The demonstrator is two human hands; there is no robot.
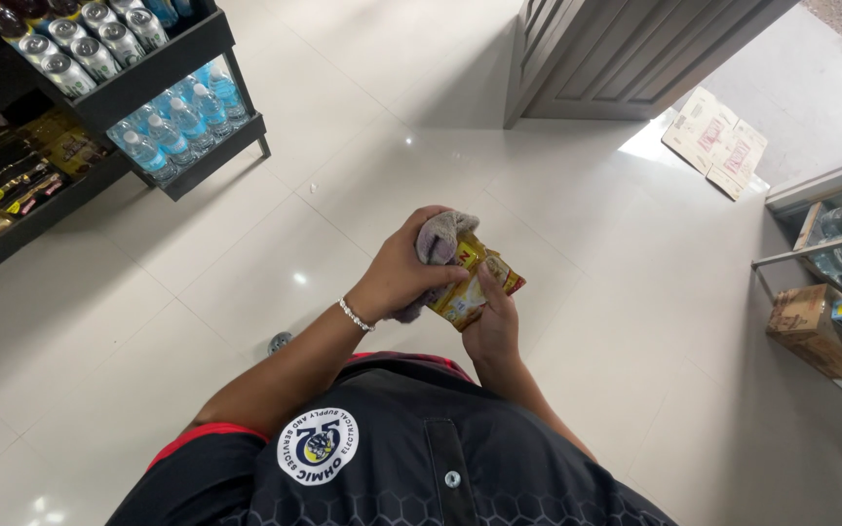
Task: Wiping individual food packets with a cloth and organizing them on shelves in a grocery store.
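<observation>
Head view. The left hand (pixel 406 273) is closed around a grey cloth (pixel 438 240), pressing it against the upper end of a yellow snack packet (pixel 470 288). The right hand (pixel 492 329) is clamped on the packet from below, with its thumb laid across the front face. Both hands meet at the packet, held in front of the chest above the white tiled floor (pixel 246 253).

Handling judgement: the packet appears light and thin, a soft film pouch that will crease rather than resist; the glossy surface is likely slippery. The best hold is along the lower edge and sides, pinched flat, as the contents may crush. The cloth is limp and bunches easily.

Surroundings: a black shelf rack (pixel 202 58) with water bottles (pixel 172 127) stands far left; a cardboard box (pixel 811 331) sits right; flattened cardboard (pixel 715 141) lies far right.
</observation>
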